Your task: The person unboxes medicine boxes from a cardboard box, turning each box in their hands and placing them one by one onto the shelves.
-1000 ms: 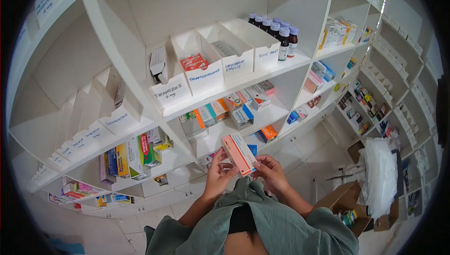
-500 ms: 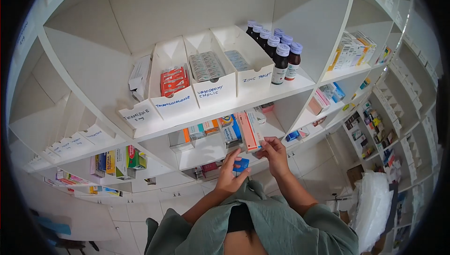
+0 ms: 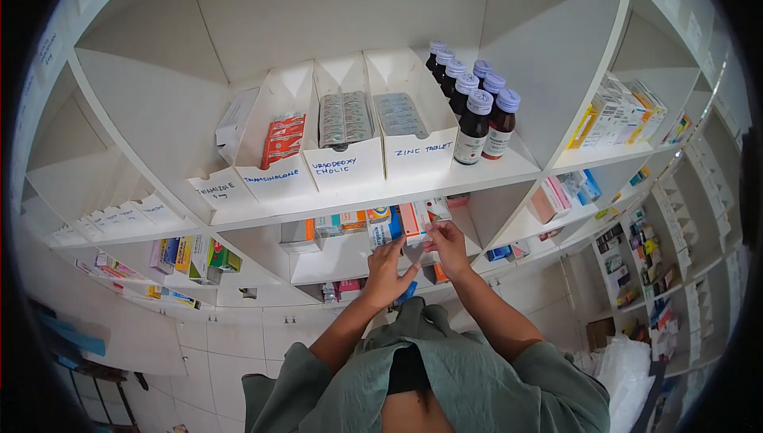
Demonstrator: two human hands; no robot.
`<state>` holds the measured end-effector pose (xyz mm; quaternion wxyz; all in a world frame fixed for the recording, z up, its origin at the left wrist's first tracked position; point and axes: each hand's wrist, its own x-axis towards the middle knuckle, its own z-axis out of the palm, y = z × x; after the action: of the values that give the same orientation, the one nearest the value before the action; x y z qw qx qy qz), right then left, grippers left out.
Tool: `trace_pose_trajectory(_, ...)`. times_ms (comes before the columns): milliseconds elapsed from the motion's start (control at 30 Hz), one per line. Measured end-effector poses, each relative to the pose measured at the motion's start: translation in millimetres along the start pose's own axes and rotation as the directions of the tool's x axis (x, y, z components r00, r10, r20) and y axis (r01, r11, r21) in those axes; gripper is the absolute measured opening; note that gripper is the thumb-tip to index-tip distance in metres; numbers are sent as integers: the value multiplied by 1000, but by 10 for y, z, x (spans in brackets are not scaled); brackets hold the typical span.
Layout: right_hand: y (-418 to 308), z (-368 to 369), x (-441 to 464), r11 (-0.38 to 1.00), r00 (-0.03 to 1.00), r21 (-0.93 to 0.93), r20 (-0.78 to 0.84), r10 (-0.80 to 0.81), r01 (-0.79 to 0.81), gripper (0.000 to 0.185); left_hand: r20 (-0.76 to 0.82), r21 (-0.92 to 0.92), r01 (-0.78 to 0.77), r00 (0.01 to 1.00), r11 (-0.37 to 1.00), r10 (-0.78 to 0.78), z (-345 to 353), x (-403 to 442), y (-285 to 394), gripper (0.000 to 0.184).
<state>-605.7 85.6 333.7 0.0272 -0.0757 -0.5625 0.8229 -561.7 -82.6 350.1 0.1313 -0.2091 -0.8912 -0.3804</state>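
Observation:
An orange-and-white medicine box (image 3: pixel 414 221) stands at the lower shelf, its near end toward me, between other cartons. My right hand (image 3: pixel 450 250) has its fingertips on the box's near right corner, closed on it. My left hand (image 3: pixel 387 274) is just below and left of the box, fingers stretched forward and thumb apart. Its fingertips are close to the box's near left corner; whether they touch is unclear. A blue-and-white carton (image 3: pixel 385 229) sits directly left of the box.
Above, the upper shelf holds labelled white bins (image 3: pixel 420 155) with blister packs and several brown bottles (image 3: pixel 474 127) with lilac caps. More cartons (image 3: pixel 196 258) stand on the left shelves. A shelf edge (image 3: pixel 381 194) runs above my hands. Plastic-wrapped material (image 3: pixel 628 377) lies at lower right.
The orange-and-white box has moved away from me, onto the lower shelf, with both hands following forward. My left fingers have straightened. The camera view has shifted slightly.

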Motion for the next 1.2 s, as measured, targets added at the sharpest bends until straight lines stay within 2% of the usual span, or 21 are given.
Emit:
trace_pose_trajectory(33, 13, -3, 43, 1000, 1000, -16, 4, 5, -5, 27, -1, 69, 11, 1000, 998, -11, 11, 16, 1, 65)
trace_pose_trajectory(133, 43, -28, 162, 997, 999, -73, 36, 13, -10, 29, 21, 101, 52, 998, 993, -54, 25, 55, -4, 65)
trace_pose_trajectory(367, 46, -76, 393, 970, 984, -242, 176, 30, 13, 34, -25, 203, 42, 999, 978, -37, 126, 124, -31, 64)
trace_pose_trajectory(500, 82, -125, 554, 932, 951, -328, 304, -52, 155, 37, -31, 246, 50, 999, 968, -44, 161, 195, -21, 64)
trace_pose_trajectory(600, 212, -166, 753, 820, 941, -495, 306, -145, 287, 38, -24, 254, 67, 998, 965, -63, 173, 241, 5, 64)
trace_pose_trajectory(733, 143, -138, 880, 680, 950, -679, 300, -87, 277, 35, -16, 327, 17, 1000, 945, -12, 154, 359, 102, 63)
trace_pose_trajectory(800, 91, -107, 902, 632, 946, -720, 319, -65, 286, 32, 14, 367, -22, 1000, 930, 18, 177, 438, 112, 63)
trace_pose_trajectory(933, 111, -69, 1004, 506, 912, -762, 375, -164, 404, 27, 53, 468, -105, 994, 877, 91, 304, 577, 42, 65)
trace_pose_trajectory(1000, 34, -35, 963, 408, 873, -772, 424, -239, 487, 26, 87, 476, -77, 995, 876, 40, 363, 629, 12, 66)
trace_pose_trajectory(1200, 51, -23, 943, 291, 818, -768, 499, -286, 570, 30, 129, 486, -8, 990, 874, -63, 413, 696, 25, 68)
